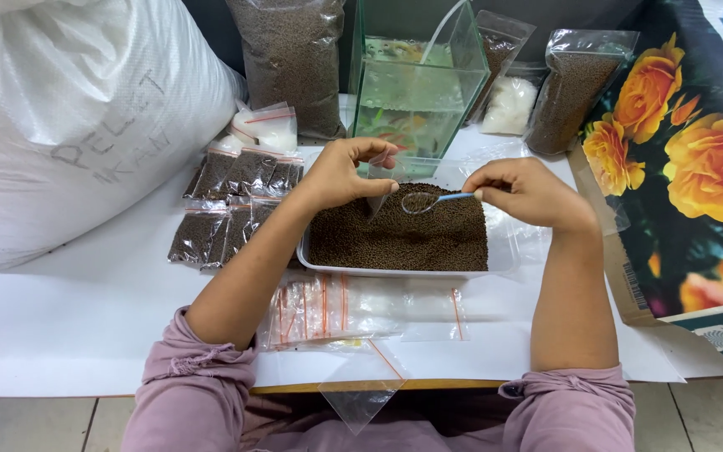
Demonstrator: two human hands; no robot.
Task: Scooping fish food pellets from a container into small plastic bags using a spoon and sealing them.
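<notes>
A white tray (502,251) full of small brown pellets sits in the middle of the white table. My left hand (340,172) holds a small clear zip bag (376,186) open over the pellets. My right hand (525,192) pinches the blue handle of a small spoon (430,201), whose bowl hovers just right of the bag's mouth, above the pellets. Empty clear zip bags (336,305) with red seal lines lie in front of the tray, and one more bag (364,389) hangs over the table edge.
Filled pellet bags (232,205) lie left of the tray. A big white sack (69,117) stands at the far left. Behind are a glass fish tank (416,84), larger pellet bags (290,59), and a rose-printed box (688,167) at right.
</notes>
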